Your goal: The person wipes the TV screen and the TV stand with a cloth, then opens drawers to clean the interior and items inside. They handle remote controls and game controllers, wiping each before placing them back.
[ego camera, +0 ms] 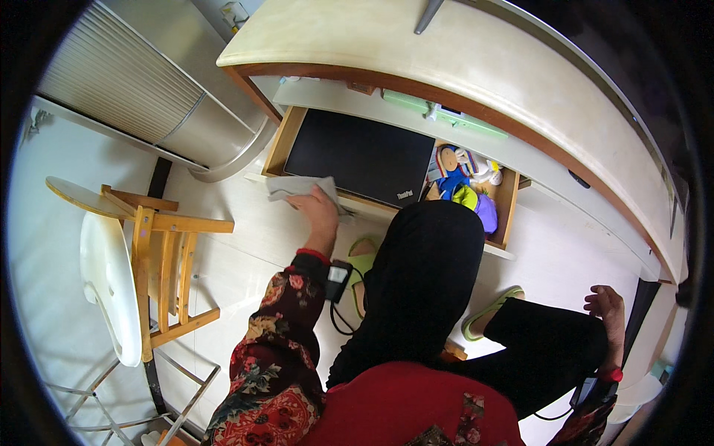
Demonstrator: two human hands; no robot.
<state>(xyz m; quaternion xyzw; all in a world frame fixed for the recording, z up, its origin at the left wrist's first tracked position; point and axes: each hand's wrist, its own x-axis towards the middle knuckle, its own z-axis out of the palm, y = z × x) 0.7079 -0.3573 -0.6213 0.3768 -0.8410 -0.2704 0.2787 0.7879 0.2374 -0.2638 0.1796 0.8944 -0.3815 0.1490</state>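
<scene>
My left hand holds a folded grey cloth at the front left edge of a pulled-out wooden drawer. In the drawer lies a closed black ThinkPad laptop. To its right is a pile of small items, among them a doll-like toy, a yellow-green piece and a purple piece. My right hand hangs beside my right knee, fingers loosely bent, holding nothing, away from the drawer.
A cabinet with a cream top curves above the drawer; a light green object lies on its shelf. A folded wooden chair, a white plastic seat and a metal rack stand left. A floor-standing air conditioner is upper left.
</scene>
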